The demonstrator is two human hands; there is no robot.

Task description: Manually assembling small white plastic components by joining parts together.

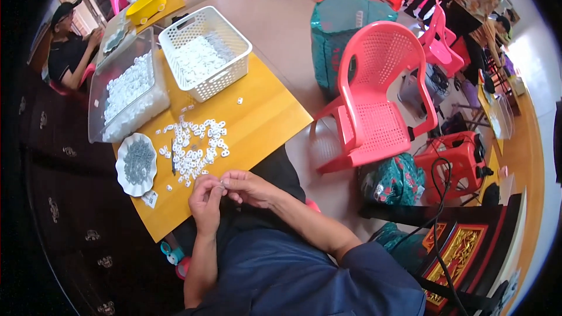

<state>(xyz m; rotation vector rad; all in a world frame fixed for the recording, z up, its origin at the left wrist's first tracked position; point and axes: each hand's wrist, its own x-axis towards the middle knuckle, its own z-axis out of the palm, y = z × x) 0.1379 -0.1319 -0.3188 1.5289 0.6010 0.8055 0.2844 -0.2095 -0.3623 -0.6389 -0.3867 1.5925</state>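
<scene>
My left hand and my right hand meet fingertip to fingertip over the near edge of the yellow table. Both are closed in a pinch, and whatever sits between the fingers is too small to make out. Just beyond them lies a loose scatter of small white plastic pieces with dark holes. A thin dark stick-like tool rests at the left of the scatter. Farther left, a white scalloped dish holds many small grey metal-looking parts.
A white perforated basket and a clear plastic bin, both with white pieces inside, stand at the table's far side. A pink plastic armchair and a teal bag are to the right. A seated person works at far left.
</scene>
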